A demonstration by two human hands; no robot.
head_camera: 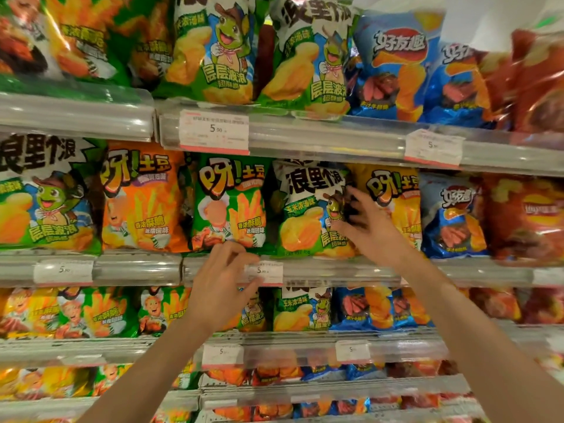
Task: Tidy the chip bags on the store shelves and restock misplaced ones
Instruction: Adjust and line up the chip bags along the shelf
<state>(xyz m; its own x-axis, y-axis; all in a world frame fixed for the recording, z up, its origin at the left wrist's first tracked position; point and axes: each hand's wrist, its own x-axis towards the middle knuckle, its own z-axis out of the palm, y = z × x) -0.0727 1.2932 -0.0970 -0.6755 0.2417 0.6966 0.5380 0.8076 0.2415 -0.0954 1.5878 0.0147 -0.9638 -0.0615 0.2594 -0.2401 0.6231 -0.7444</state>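
Note:
On the middle shelf a green-and-white frog chip bag (308, 209) stands between a green fries bag (232, 203) and a yellow fries bag (396, 203). My right hand (366, 224) reaches onto the frog bag's right edge, fingers spread against it; I cannot tell whether it grips the bag. My left hand (222, 282) hovers at the shelf's front rail (335, 271), fingers curled loosely, just under the green fries bag, and holds nothing. An orange fries bag (140, 196) and another frog bag (42, 193) stand further left.
Blue bags (451, 215) and red bags (525, 215) fill the right end of the shelf. The upper shelf holds more frog bags (213, 50) and blue bags (393, 65). Price tags (213, 131) hang on clear rails. Lower shelves are packed with smaller bags.

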